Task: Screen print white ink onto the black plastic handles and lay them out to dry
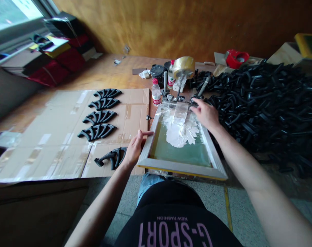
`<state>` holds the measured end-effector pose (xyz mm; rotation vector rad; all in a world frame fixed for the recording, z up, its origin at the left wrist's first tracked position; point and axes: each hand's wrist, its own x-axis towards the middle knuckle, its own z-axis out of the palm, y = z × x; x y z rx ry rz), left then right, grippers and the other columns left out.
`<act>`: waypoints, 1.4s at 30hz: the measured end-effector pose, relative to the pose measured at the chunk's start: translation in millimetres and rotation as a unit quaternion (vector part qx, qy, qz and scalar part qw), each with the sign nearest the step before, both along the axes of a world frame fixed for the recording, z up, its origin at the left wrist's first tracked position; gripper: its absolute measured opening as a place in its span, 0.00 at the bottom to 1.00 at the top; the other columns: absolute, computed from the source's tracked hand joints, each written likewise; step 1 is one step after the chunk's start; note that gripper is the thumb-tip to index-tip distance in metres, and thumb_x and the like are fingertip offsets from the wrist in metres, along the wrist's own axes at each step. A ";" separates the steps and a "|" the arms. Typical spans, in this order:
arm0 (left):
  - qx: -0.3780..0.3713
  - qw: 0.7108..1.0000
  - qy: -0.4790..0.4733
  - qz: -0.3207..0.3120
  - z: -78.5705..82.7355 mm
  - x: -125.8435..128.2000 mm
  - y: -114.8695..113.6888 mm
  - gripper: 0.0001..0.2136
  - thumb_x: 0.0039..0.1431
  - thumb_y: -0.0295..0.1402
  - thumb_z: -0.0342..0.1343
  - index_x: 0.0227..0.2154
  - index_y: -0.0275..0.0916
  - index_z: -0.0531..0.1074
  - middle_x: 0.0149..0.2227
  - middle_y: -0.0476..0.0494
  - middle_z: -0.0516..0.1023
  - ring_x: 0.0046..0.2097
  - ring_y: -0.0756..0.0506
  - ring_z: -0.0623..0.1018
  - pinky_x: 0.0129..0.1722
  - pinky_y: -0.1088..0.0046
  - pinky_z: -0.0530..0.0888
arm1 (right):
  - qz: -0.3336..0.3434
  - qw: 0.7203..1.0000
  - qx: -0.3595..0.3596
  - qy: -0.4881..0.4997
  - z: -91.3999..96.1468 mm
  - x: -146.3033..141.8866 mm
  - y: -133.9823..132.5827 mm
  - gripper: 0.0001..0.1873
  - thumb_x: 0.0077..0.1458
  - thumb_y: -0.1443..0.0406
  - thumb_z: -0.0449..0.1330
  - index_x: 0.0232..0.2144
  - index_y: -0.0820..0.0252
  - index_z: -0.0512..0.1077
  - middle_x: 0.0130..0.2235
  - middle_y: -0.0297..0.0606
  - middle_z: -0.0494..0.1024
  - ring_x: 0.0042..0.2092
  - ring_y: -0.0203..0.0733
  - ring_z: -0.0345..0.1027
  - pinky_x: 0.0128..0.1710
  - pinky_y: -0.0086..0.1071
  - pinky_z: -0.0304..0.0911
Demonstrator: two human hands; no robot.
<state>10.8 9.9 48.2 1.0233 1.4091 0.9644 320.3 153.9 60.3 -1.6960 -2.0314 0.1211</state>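
Observation:
A screen printing frame (183, 164) with a metal rim lies in front of me, white ink (180, 135) spread over the far half of its green mesh. My left hand (135, 147) is at the frame's left rim, index finger laid on it; the lower fingers are hidden. At the far right corner, the fingers of my right hand (206, 115) close in at the hinge clamp (180, 98); what lies between them is unclear. A pale squeegee (181, 113) rests on the ink. Beside my left hand, a ribbed black plastic part (112, 157) lies on cardboard (60, 120).
Several black parts (100, 116) form a column on the cardboard. A large pile of black pieces (253, 99) covers the right side. Behind the frame stand a bottle (156, 92), a second bottle (171, 77), a black jar (157, 72) and a tape roll (183, 67).

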 end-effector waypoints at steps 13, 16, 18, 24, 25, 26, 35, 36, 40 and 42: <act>0.171 0.975 -0.085 0.116 40.6 47.6 55.7 0.28 0.64 0.55 0.39 0.51 0.36 0.67 0.37 0.40 0.79 0.35 0.49 0.78 0.28 0.77 0.72 | 0.098 0.972 -0.157 -0.142 -103.3 -23.6 -99.6 0.10 0.60 0.60 0.58 0.32 0.62 0.71 0.39 0.47 0.76 0.45 0.47 0.68 0.44 0.36 0.60; -0.034 0.994 -0.103 -0.014 -1.7 63.0 3.2 0.27 0.60 0.55 0.48 0.47 0.34 0.70 0.42 0.33 0.80 0.36 0.45 0.79 0.26 0.75 0.72 | 0.090 0.970 -0.167 -0.150 -92.5 -43.3 -104.1 0.09 0.63 0.62 0.54 0.31 0.60 0.68 0.33 0.44 0.76 0.38 0.46 0.68 0.39 0.35 0.59; -0.120 0.982 -0.144 -0.035 -26.3 72.0 -27.0 0.27 0.57 0.56 0.51 0.47 0.36 0.70 0.48 0.31 0.77 0.41 0.41 0.79 0.26 0.74 0.74 | 0.124 0.976 -0.130 -0.121 -81.4 -65.3 -110.2 0.10 0.64 0.62 0.52 0.31 0.58 0.66 0.31 0.43 0.75 0.37 0.47 0.67 0.38 0.36 0.58; -0.086 0.951 -0.180 0.236 -58.1 21.6 -58.8 0.23 0.52 0.55 0.56 0.33 0.37 0.66 0.30 0.47 0.72 0.30 0.50 0.74 0.24 0.78 0.72 | 0.326 0.943 -0.067 -0.026 -57.8 -175.5 -144.9 0.08 0.64 0.63 0.53 0.32 0.57 0.66 0.35 0.43 0.74 0.42 0.49 0.65 0.43 0.38 0.61; -0.084 0.946 -0.163 0.266 -61.0 0.9 -63.2 0.23 0.51 0.55 0.57 0.32 0.37 0.66 0.29 0.48 0.71 0.29 0.51 0.73 0.23 0.79 0.72 | 0.357 0.931 -0.078 -0.013 -57.9 -194.5 -145.8 0.07 0.63 0.63 0.53 0.33 0.57 0.67 0.36 0.42 0.74 0.42 0.48 0.65 0.44 0.37 0.61; -0.083 0.943 -0.145 0.289 -64.6 -21.2 -69.3 0.22 0.50 0.54 0.58 0.32 0.37 0.66 0.28 0.49 0.71 0.28 0.51 0.73 0.23 0.78 0.72 | 0.384 0.919 -0.089 -0.005 -59.2 -213.3 -144.7 0.06 0.63 0.63 0.54 0.34 0.57 0.68 0.36 0.41 0.75 0.43 0.47 0.65 0.44 0.37 0.61; -0.158 0.873 -0.031 0.460 -120.5 -168.5 -159.1 0.23 0.53 0.55 0.53 0.37 0.37 0.66 0.35 0.40 0.78 0.31 0.49 0.78 0.25 0.77 0.73 | 0.531 0.826 -0.080 -0.173 -94.4 -399.7 -134.2 0.11 0.63 0.70 0.50 0.43 0.62 0.70 0.44 0.47 0.73 0.48 0.48 0.64 0.42 0.36 0.63; -0.165 0.869 -0.029 0.466 -125.9 -175.7 -164.9 0.23 0.54 0.55 0.52 0.36 0.37 0.65 0.36 0.40 0.78 0.31 0.49 0.78 0.25 0.77 0.73 | 0.540 0.814 -0.082 -0.196 -99.3 -416.5 -136.1 0.12 0.63 0.71 0.48 0.43 0.63 0.70 0.44 0.48 0.74 0.47 0.48 0.65 0.41 0.36 0.63; -0.179 0.874 -0.014 0.451 -140.8 -194.9 -172.2 0.24 0.54 0.56 0.51 0.36 0.37 0.66 0.35 0.40 0.78 0.32 0.48 0.78 0.25 0.76 0.73 | 0.549 0.790 -0.099 -0.253 -112.3 -448.8 -139.8 0.18 0.64 0.73 0.41 0.44 0.65 0.69 0.43 0.50 0.74 0.46 0.50 0.67 0.39 0.37 0.64; -0.184 0.885 -0.001 0.428 -144.7 -201.1 -168.3 0.25 0.54 0.57 0.51 0.36 0.37 0.66 0.34 0.41 0.78 0.31 0.48 0.78 0.25 0.75 0.74 | 0.544 0.799 -0.101 -0.238 -112.0 -441.3 -138.4 0.17 0.65 0.72 0.41 0.44 0.64 0.69 0.43 0.49 0.74 0.46 0.49 0.67 0.38 0.35 0.63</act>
